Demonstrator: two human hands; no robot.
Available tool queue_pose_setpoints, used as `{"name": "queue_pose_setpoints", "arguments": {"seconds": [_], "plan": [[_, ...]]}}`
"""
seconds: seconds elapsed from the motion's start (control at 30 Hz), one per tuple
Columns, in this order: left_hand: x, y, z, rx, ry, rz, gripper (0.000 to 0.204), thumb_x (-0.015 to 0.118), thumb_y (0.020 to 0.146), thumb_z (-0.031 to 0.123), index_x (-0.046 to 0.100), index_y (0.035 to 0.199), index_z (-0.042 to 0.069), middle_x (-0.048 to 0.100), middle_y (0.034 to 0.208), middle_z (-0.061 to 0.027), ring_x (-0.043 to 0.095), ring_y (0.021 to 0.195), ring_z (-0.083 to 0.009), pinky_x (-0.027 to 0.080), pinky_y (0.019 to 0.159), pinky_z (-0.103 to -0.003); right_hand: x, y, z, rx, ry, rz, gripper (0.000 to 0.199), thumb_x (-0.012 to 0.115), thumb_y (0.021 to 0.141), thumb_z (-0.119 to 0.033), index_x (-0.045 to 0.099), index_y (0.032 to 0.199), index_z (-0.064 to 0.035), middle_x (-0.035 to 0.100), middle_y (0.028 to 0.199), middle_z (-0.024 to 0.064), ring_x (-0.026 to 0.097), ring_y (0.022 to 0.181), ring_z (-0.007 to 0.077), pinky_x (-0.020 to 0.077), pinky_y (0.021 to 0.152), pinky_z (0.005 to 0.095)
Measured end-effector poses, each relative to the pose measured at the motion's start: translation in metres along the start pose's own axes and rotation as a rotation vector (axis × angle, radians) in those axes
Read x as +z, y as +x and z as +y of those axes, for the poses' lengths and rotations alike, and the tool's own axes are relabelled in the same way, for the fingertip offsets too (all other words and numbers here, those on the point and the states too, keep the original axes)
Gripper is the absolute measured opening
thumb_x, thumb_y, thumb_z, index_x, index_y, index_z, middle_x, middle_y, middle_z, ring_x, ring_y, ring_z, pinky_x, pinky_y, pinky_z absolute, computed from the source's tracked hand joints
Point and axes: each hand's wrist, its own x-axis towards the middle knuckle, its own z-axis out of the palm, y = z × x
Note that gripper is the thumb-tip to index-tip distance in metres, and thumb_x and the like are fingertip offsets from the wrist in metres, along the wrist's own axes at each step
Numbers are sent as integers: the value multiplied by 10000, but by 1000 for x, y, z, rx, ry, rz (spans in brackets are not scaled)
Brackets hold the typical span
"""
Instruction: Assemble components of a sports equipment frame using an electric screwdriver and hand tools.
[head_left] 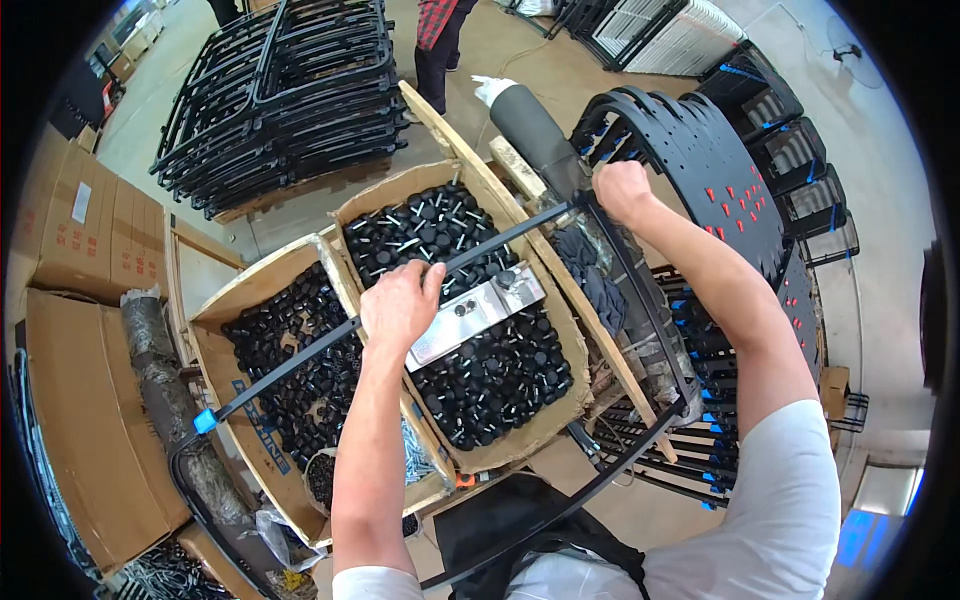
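Left hand (398,305): I grip the black frame (500,241)
Right hand (622,190): closed beside the frame's corner; whether it holds anything, I can't tell
Frame: one bar between my hands
Silver plate (480,318): right of my left

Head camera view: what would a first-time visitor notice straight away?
Probably the long black frame across the middle, with the left hand on it and the right hand at a far corner. Beneath, black knobs fill a cardboard box. At right, red tips stand out on curved black parts.
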Motion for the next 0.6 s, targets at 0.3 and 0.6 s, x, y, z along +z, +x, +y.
{"name": "queue_pose_setpoints", "arguments": {"seconds": [0.3, 0.6], "plan": [[-2, 33, -32, -67, -306, -202, 462, 460, 1093, 419, 737, 1113, 51, 768, 1126, -205, 705, 1122, -412, 544, 942, -527, -12, -2, -5, -22, -28, -62, 229, 646, 962, -199, 840, 1054, -119, 821, 1062, 82, 798, 991, 245, 628, 729, 394], [41, 121, -67, 173, 257, -461, 445, 666, 974, 226, 645, 1418, 233, 630, 1403, -180, 612, 1318, -377, 529, 1082, -494, 16, -4, -6, -111, 61, 16, 185, 599, 947, -155, 677, 1076, -49, 785, 928, 172, 791, 860, 325, 626, 704, 450]]}}
